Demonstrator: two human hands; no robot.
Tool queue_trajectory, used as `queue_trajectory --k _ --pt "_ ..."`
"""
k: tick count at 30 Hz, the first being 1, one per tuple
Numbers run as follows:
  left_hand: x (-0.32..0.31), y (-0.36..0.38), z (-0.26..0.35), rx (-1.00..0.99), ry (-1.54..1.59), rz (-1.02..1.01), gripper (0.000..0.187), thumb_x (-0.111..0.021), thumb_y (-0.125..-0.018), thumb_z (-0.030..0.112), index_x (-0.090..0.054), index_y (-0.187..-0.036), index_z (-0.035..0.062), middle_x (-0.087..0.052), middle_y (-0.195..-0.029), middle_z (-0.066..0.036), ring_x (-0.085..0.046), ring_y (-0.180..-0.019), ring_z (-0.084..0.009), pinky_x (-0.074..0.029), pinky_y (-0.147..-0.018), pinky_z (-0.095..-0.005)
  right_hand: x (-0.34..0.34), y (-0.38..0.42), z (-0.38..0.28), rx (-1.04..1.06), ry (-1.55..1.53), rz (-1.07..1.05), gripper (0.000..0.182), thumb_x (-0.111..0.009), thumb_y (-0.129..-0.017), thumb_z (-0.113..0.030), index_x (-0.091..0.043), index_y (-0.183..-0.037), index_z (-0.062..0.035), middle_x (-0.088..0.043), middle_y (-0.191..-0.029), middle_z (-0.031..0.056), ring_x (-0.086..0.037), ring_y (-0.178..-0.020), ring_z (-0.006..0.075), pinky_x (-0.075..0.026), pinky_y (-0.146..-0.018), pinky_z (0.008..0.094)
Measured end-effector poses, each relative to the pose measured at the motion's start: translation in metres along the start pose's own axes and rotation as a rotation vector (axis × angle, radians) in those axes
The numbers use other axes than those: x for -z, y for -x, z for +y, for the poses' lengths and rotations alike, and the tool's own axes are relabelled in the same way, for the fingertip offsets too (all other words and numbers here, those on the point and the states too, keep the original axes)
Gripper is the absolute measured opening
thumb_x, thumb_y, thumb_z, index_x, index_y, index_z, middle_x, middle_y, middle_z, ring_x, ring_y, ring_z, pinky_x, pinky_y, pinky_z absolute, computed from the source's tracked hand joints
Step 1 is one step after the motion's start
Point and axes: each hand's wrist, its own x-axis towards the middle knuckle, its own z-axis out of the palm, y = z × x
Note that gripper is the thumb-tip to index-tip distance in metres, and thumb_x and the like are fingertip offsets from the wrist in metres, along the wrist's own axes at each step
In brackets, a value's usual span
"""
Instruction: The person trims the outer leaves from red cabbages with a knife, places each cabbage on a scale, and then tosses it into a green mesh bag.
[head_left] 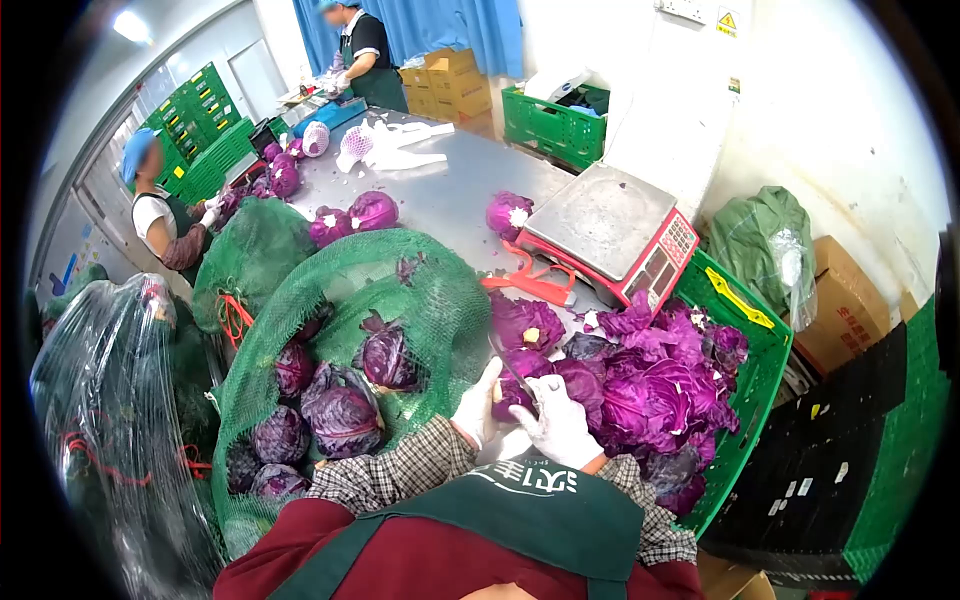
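Observation:
My left hand (477, 404), in a white glove, grips the side of a red cabbage (512, 402) just above my apron. In my gloved right hand (560, 424) is a knife (516, 374), its thin dark blade lying across the cabbage. More trimmed red cabbage (527, 323) lies on the table just beyond. To the right, a heap of loose purple leaves (655, 385) fills a green crate (770, 375). On the left, a green mesh sack (440, 280) gapes open with several whole cabbages (342, 420) inside.
A red scale (610, 225) stands on the steel table (460, 180), beside red-handled scissors (535, 280). Wrapped sacks (125, 400) crowd the left. Two co-workers, one at the far end (362, 60) and one at the left (165, 215), stand at the table. Dark crates (800, 480) are at right.

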Motion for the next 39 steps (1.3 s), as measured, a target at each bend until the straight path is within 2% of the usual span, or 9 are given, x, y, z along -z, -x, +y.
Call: queue_trajectory --k 9,15,19,21,25,27,29,34,39 --pt "-0.012 0.007 0.001 -0.02 -0.045 0.067 0.053 -0.055 -0.093 0.051 -0.055 -0.128 0.011 -0.065 -0.118 -0.012 -0.061 -0.111 -0.0326 -0.046 -0.094 -0.0609 0.028 -0.003 0.02 0.004 0.021 0.237 0.011 -0.058 -0.089 -0.01 -0.061 -0.098 -0.0055 -0.06 -0.088 0.0148 -0.062 -0.076 0.0312 -0.051 -0.068 0.0378" --pt "0.001 0.021 0.009 0.018 0.055 -0.25 0.058 -0.055 -0.095 0.042 -0.043 -0.141 0.0102 -0.046 -0.143 -0.015 -0.047 -0.13 -0.0328 -0.037 -0.109 -0.055 0.038 0.037 0.137 -0.475 0.0 0.432 0.014 -0.058 -0.088 -0.009 -0.059 -0.099 -0.0015 -0.062 -0.09 0.0173 -0.062 -0.079 0.0314 -0.051 -0.072 0.0385" --pt "0.005 0.051 0.037 0.171 0.221 -0.275 0.067 -0.065 -0.089 0.035 -0.039 -0.144 0.0056 -0.047 -0.143 -0.015 -0.045 -0.132 -0.031 -0.034 -0.113 -0.0507 0.057 0.049 0.147 -0.505 -0.197 0.607 0.013 -0.056 -0.088 -0.003 -0.06 -0.1 -0.002 -0.062 -0.086 0.0081 -0.058 -0.075 0.0183 -0.048 -0.071 0.0298" --pt "0.013 0.037 0.053 -0.047 -0.045 -0.549 0.077 -0.072 -0.084 0.033 -0.035 -0.145 0.0039 -0.047 -0.142 -0.016 -0.047 -0.131 -0.0302 -0.037 -0.111 -0.0492 0.054 0.052 0.181 -0.195 -0.008 0.734 0.027 -0.061 -0.089 -0.002 -0.057 -0.116 -0.0029 -0.061 -0.098 0.0046 -0.058 -0.073 0.0116 -0.05 -0.066 0.0253" --pt "-0.027 0.045 0.083 -0.268 -0.51 -0.565 0.09 -0.083 -0.072 0.028 -0.036 -0.143 0.0005 -0.044 -0.144 -0.018 -0.048 -0.13 -0.0291 -0.039 -0.109 -0.0449 0.102 0.008 0.042 -0.497 -0.697 0.315 0.039 -0.071 -0.084 -0.005 -0.058 -0.121 -0.0001 -0.061 -0.107 0.006 -0.058 -0.095 0.0128 -0.05 -0.079 0.0256" --pt "-0.03 0.04 0.088 -0.552 -1.265 -0.431 0.094 -0.085 -0.068 0.034 -0.037 -0.143 0.0016 -0.046 -0.14 -0.018 -0.048 -0.128 -0.0299 -0.038 -0.109 -0.0407 0.082 0.007 0.028 -0.364 -0.626 0.11 0.047 -0.072 -0.086 -0.011 -0.055 -0.128 -0.0017 -0.063 -0.103 0.0017 -0.051 -0.06 0.0039 -0.043 -0.049 0.0196" --pt "-0.036 0.043 0.079 -0.63 -1.732 -0.34 0.102 -0.086 -0.064 0.04 -0.035 -0.144 0.0009 -0.046 -0.138 -0.021 -0.047 -0.128 -0.0335 -0.037 -0.11 -0.0399 0.059 0.006 0.013 -0.441 -0.874 0.039 0.049 -0.073 -0.086 -0.012 -0.054 -0.13 -0.0016 -0.064 -0.106 0.0017 -0.05 -0.058 0.0032 -0.042 -0.049 0.019" --pt "-0.017 0.019 0.05 -0.968 -1.621 -0.373 0.112 -0.09 -0.059 0.036 -0.029 -0.145 -0.0024 -0.035 -0.144 -0.027 -0.035 -0.136 -0.0376 -0.028 -0.114 -0.0418 0.004 0.022 0.032 -0.311 -0.751 -0.092 0.052 -0.071 -0.088 -0.017 -0.05 -0.134 -0.0027 -0.057 -0.092 0.0013 -0.045 -0.055 0.0037 -0.04 -0.05 0.0198" --pt "0.012 0.022 0.014 -0.727 -1.426 -0.077 0.127 -0.093 -0.056 0.037 -0.017 -0.147 -0.0058 -0.026 -0.148 -0.026 -0.029 -0.139 -0.0349 -0.026 -0.116 -0.0404 -0.004 0.029 0.043 -0.232 -0.5 -0.096 0.054 -0.069 -0.09 -0.021 -0.048 -0.136 -0.0015 -0.053 -0.083 0.0032 -0.043 -0.054 0.0061 -0.041 -0.05 0.0221"
